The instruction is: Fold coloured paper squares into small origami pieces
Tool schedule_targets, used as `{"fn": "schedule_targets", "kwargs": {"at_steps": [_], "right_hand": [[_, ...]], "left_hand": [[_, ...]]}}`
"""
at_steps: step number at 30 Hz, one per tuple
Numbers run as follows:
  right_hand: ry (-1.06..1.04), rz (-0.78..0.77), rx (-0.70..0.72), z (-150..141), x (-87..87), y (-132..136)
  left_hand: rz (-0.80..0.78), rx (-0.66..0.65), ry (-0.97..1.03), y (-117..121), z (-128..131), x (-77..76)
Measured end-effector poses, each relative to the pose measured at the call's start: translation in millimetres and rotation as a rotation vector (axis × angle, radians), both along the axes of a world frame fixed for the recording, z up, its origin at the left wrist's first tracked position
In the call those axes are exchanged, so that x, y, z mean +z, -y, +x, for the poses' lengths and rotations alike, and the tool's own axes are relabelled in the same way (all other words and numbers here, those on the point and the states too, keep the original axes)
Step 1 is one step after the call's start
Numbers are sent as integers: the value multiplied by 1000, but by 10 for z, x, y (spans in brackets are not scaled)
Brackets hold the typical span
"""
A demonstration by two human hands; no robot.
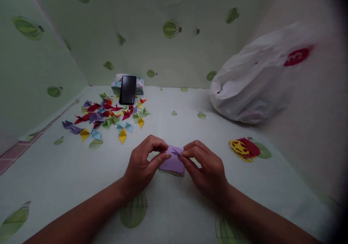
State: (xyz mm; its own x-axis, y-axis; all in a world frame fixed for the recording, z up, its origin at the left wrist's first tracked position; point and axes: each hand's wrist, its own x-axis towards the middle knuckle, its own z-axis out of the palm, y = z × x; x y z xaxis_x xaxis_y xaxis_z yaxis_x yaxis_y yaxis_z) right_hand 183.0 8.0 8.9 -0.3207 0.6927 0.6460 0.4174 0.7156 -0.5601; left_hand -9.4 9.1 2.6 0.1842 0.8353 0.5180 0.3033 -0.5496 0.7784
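Purple paper (174,161), front centre of the cloth (67,171).
We are pinching its top fold between left hand (143,166) and right hand (205,169), fingers closed on it; folded pieces (108,115), phone (127,89), bag (255,81) lying beyond.

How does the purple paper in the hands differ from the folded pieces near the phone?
The purple paper is one larger piece, pinched between the left hand and right hand. The folded pieces are many, smaller, multicoloured, pointed and lie untouched. Both rest on the same cloth-covered table.
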Motion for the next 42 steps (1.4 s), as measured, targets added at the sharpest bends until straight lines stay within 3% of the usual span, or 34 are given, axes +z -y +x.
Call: {"fn": "schedule_targets", "kwargs": {"at_steps": [7,18,30,37,42], "right_hand": [[17,-1,60,-1,11,25],[-37,-74,122,-21,5,11],[-40,-106,94,-30,2,-15],[-49,-110,112,-39,-21,5],[-77,-206,142,-32,-27,6]], "left_hand": [[73,-63,-23,5,20,14],[57,-145,-35,9,21,50],[-140,-94,23,15,36,28],[-171,-129,46,14,34,20],[-259,-182,120,25,25,57]]}}
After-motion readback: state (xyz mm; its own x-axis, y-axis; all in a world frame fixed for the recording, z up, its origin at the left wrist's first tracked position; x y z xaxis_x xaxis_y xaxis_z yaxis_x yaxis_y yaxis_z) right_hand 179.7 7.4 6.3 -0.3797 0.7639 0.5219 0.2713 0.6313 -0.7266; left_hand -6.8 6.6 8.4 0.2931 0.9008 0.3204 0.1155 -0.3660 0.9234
